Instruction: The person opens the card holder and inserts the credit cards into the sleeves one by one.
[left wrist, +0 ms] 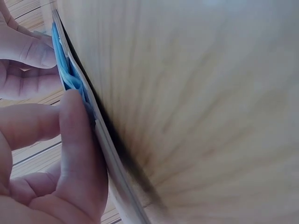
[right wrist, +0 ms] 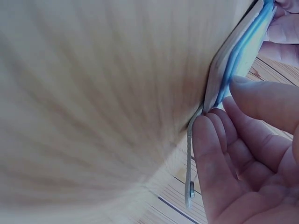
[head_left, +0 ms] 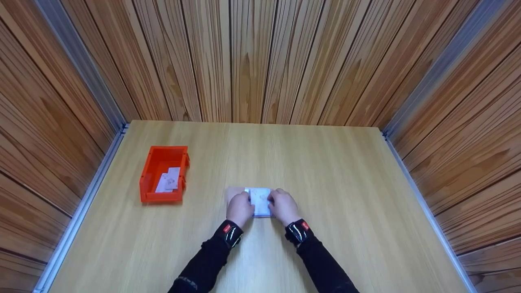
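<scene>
A small card holder [head_left: 260, 201] lies spread out near the middle of the table. Its pale pink cover [head_left: 234, 191] shows on the left, with whitish-blue sleeves on the right. At the left side of the sleeves, my left hand [head_left: 240, 208] holds the holder, its thumb against the blue layers [left wrist: 70, 77]. My right hand [head_left: 283, 206] pinches the right edge with bent fingers. Beside those fingers, in the right wrist view, a thin strap [right wrist: 188, 154] with a metal snap [right wrist: 192, 190] sticks out from the cover. The fingers hide parts of both edges.
An orange bin [head_left: 162, 197] stands on the left of the table, with a few pale printed cards [head_left: 172, 178] inside. Wood-plank walls [head_left: 244, 61] enclose the light wooden table [head_left: 325, 171] at the back and both sides, with metal rails along the edges.
</scene>
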The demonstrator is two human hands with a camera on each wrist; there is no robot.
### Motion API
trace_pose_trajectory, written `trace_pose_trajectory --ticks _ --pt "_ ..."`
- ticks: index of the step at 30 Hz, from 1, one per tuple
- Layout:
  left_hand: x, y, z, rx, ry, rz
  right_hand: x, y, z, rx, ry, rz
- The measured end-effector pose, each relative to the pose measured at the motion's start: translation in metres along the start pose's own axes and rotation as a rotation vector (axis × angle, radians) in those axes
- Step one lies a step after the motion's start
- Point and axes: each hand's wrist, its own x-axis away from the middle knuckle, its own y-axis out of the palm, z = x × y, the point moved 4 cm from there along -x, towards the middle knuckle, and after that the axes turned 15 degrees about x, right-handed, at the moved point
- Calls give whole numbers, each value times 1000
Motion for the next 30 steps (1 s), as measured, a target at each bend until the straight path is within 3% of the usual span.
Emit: trace_pose_trajectory --ticks 17,30 --pt "-1 -3 1 36 -31 -30 -1 1 0 -5 15 -34" --pt "0 -22 1 52 -30 42 0 1 1 -4 7 -16"
